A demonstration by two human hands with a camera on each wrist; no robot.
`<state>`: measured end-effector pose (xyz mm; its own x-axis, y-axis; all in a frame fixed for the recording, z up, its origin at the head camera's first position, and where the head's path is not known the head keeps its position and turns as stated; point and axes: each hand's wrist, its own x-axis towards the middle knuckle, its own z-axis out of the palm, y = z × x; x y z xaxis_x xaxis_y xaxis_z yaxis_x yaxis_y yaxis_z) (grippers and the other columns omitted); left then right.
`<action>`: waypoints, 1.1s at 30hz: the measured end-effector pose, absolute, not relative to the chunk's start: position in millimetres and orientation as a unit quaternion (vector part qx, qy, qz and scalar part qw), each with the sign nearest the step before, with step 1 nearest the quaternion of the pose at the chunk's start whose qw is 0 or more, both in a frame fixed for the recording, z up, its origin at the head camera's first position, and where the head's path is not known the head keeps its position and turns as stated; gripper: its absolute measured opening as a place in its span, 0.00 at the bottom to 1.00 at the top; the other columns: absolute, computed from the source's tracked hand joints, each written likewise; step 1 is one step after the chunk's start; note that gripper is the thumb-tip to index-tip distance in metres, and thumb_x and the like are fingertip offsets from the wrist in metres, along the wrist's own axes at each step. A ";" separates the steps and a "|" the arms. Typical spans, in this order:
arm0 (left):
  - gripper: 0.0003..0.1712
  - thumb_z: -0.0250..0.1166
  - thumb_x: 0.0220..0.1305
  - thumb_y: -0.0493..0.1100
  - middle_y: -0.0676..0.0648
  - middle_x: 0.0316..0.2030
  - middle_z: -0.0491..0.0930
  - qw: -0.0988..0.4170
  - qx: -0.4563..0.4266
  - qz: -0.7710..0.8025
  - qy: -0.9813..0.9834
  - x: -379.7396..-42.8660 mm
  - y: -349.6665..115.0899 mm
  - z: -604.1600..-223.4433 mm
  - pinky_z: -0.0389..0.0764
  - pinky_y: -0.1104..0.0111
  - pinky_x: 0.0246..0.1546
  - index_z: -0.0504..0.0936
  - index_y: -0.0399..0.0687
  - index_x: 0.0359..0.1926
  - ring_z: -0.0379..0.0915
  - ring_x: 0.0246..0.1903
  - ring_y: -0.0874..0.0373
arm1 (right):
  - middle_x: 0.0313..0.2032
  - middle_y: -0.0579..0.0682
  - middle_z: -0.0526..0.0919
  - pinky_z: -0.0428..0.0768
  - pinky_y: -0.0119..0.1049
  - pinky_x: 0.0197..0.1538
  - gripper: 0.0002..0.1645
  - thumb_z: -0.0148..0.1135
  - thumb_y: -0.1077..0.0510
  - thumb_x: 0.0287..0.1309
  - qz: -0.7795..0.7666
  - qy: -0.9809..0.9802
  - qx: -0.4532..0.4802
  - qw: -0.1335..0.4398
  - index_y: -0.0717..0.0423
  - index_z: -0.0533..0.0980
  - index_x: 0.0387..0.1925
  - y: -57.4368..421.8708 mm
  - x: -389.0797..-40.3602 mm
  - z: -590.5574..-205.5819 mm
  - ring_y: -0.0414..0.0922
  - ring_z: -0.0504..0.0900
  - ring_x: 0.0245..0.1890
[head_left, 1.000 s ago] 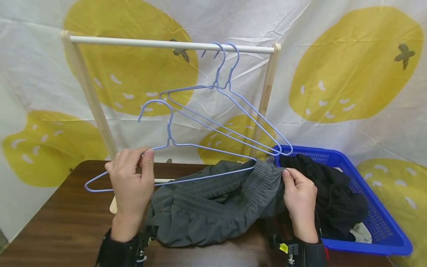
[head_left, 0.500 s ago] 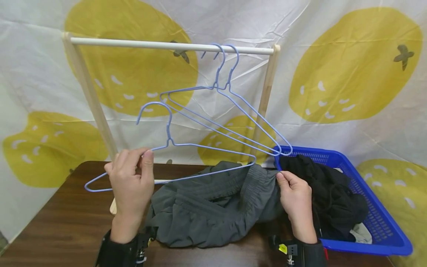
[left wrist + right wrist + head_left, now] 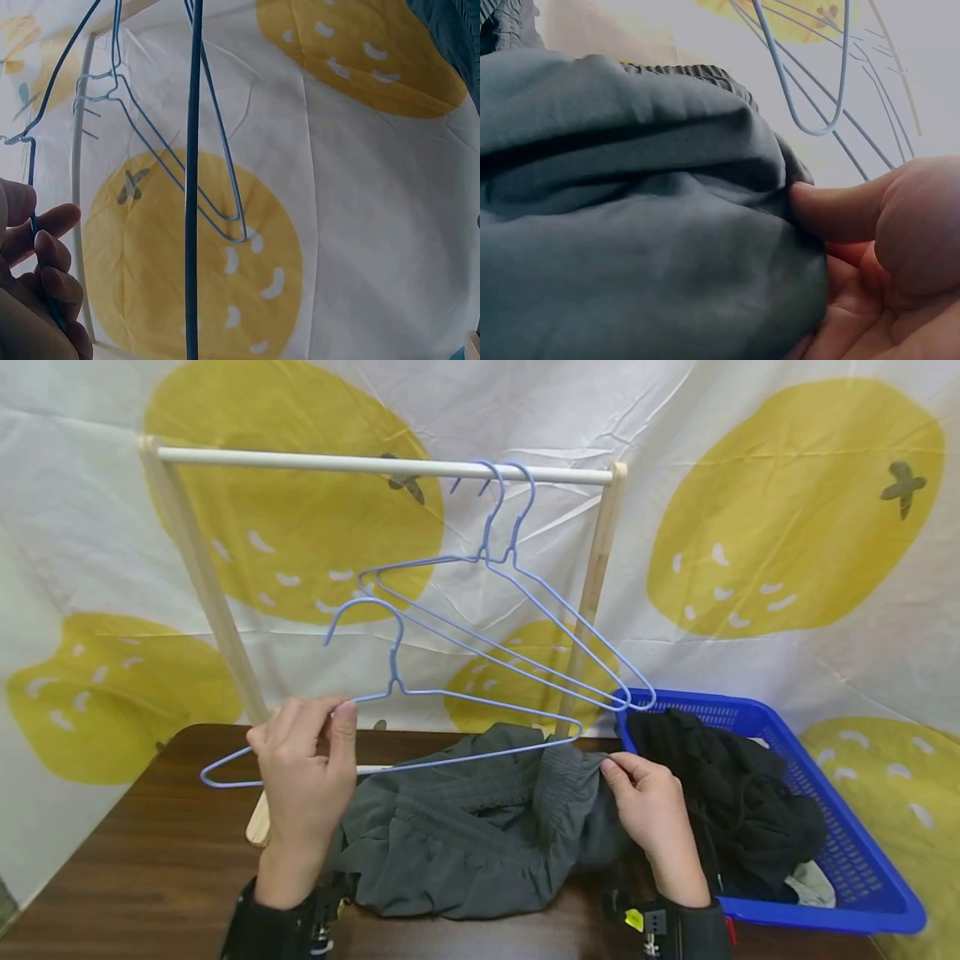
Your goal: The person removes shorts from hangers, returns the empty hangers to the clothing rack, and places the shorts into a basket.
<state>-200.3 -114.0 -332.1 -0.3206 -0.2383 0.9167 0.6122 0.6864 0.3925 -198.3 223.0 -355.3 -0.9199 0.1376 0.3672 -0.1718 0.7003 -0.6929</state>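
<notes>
My left hand (image 3: 306,768) grips a blue wire clothes hanger (image 3: 480,699) by its left shoulder, with the hook pointing up. In the left wrist view, the fingers curl round the wire (image 3: 32,172). Dark grey elastic-waist pants (image 3: 457,852) lie bunched below the hanger. My right hand (image 3: 651,802) pinches the edge of their waistband between thumb and fingers. The hanger's right end shows whole, overlapping the gathered waistband in the head view. From the right wrist, the cloth (image 3: 652,247) fills the left side and the thumb (image 3: 840,210) presses on its edge.
A wooden rack with a white rail (image 3: 300,460) stands behind, two more blue hangers (image 3: 570,610) hooked near its right end. On the right, a blue plastic basket (image 3: 877,868) holds black clothing (image 3: 750,810) and a light cloth. Everything stands on a brown table (image 3: 135,860).
My right hand has moved left and down with the waistband. The hanger has shifted slightly right and down, and its right end, partly hidden at the waistband before, is now in full view.
</notes>
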 end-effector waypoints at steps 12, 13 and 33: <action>0.27 0.58 0.77 0.56 0.47 0.20 0.69 0.563 -0.150 -0.371 -0.723 -202.3 -107.4 -333.2 0.56 0.57 0.42 0.86 0.38 0.32 0.67 0.26 0.48 | 0.52 0.65 0.86 0.79 0.60 0.55 0.22 0.67 0.57 0.68 0.356 -0.924 0.071 0.125 0.65 0.79 0.59 223.1 -198.1 -353.6 0.61 0.84 0.51; 0.27 0.58 0.78 0.56 0.47 0.20 0.69 0.562 -0.153 -0.370 -0.723 -202.4 -106.7 -333.5 0.56 0.57 0.43 0.86 0.38 0.32 0.67 0.26 0.48 | 0.54 0.65 0.85 0.78 0.60 0.57 0.25 0.67 0.56 0.68 0.355 -0.924 0.074 0.123 0.66 0.78 0.60 223.3 -197.5 -352.8 0.61 0.84 0.52; 0.29 0.55 0.79 0.58 0.48 0.21 0.69 0.544 -0.186 -0.375 -0.727 -203.1 -93.6 -337.8 0.56 0.55 0.44 0.86 0.39 0.33 0.63 0.24 0.52 | 0.51 0.64 0.87 0.82 0.26 0.51 0.17 0.56 0.62 0.76 0.509 -0.825 0.230 0.085 0.69 0.78 0.58 230.0 -191.6 -350.5 0.40 0.87 0.50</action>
<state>-203.1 -93.6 -337.8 -0.3380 -0.1372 0.9311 0.6792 0.6493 0.3422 -191.6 230.0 -350.5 -0.8801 -0.2920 0.3745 -0.4657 0.3767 -0.8008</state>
